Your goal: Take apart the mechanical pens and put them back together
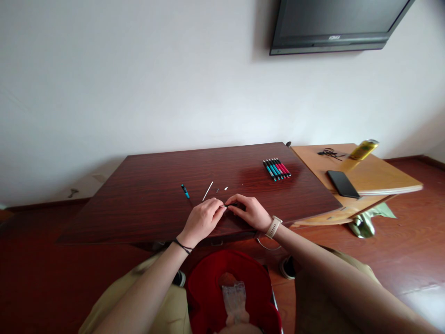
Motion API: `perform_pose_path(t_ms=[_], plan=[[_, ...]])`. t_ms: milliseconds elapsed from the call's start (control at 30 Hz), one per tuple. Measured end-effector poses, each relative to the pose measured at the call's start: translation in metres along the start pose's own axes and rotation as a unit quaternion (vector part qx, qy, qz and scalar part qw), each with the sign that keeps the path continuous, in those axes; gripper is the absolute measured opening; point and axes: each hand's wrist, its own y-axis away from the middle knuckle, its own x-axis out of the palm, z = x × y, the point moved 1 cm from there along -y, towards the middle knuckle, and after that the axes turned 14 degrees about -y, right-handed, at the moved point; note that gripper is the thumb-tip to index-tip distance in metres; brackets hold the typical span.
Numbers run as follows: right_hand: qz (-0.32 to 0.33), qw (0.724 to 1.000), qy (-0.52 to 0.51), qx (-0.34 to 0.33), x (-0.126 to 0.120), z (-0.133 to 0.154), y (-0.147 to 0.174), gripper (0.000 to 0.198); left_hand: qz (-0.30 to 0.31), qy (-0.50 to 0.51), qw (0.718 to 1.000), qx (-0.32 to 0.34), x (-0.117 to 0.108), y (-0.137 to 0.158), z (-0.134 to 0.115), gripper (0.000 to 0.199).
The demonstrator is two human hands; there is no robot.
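My left hand (204, 217) and my right hand (251, 212) meet near the table's front edge, fingertips pinched together. A dark, slim pen part (238, 205) lies in my right hand, mostly covered by the fingers. My left fingertips close at its end on a small piece I cannot make out. Just beyond the hands lie a white pen refill (207, 190), a tiny dark piece that looks like a spring (217, 190) and a small white piece (225, 188). A blue pen barrel with a dark end (185, 191) rests farther left.
Several blue and red pens (277, 170) lie in a row at the right of the dark wooden table (149, 176). On the lower side table (385, 174) are a phone (342, 183), a black cable (330, 153) and a yellow can (364, 149). A television (337, 28) hangs above.
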Motion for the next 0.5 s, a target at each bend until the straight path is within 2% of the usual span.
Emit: perform_pose_path(t_ms=[167,500], plan=[[0.002,1.000,0.001,0.006,0.0000,0.0003,0.0003,0.017,-0.005,0.010,1.000,0.005,0.0011,0.0004,0.0000,0.007],[-0.002,1.000,0.002,0.011,-0.0003,-0.0005,0.0004,0.016,-0.010,0.003,1.000,-0.005,-0.0014,-0.0009,0.0003,0.019]])
